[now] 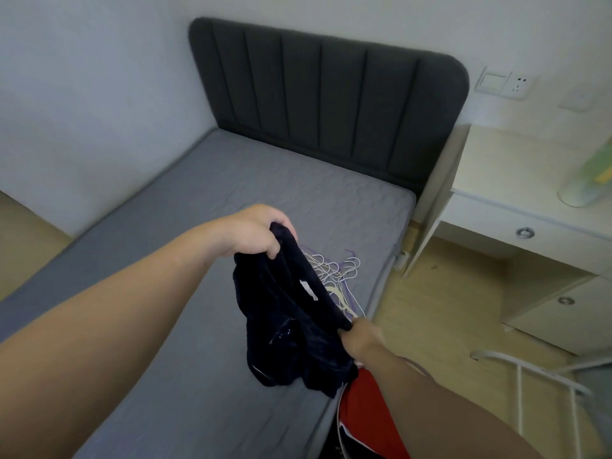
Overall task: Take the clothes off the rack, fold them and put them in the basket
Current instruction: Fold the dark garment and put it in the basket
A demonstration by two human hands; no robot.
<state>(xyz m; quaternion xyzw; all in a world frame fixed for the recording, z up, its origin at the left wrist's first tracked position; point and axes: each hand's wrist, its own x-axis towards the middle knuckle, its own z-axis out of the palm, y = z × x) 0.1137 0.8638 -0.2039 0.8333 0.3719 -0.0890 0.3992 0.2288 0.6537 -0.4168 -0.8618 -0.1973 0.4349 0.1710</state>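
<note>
Dark navy garment (291,332) hangs between both hands above the grey mattress (165,293) of the bed, near the bed's right edge. The left hand (255,231) grips one upper corner, with the fingers curled over the bunched cloth. The right hand (359,337) clamps the other end, lower down and nearer the person, with the fingers closed round the fabric edge. Between the two grips the top edge runs taut and the rest sags in loose folds. Whether the lowest fold touches the mattress cannot be told. A small white label (308,289) is sewn on the inside just below the taut edge, and any print on it is too small and blurred to read. Thin pale lines of trim show lower on the cloth. A heap of hangers (341,270), white, cream and purple, lies on the mattress just behind the garment. A red garment (367,415) with white trim shows under the right forearm, beside the bed's edge. A white rack frame (530,369) stands on the wooden floor at lower right. The dark grey padded headboard (324,94) stands against the wall. To its right a white tabletop (496,167) carries a blurred green-and-white object (589,173). A wall switch and socket (503,82) are above it.
</note>
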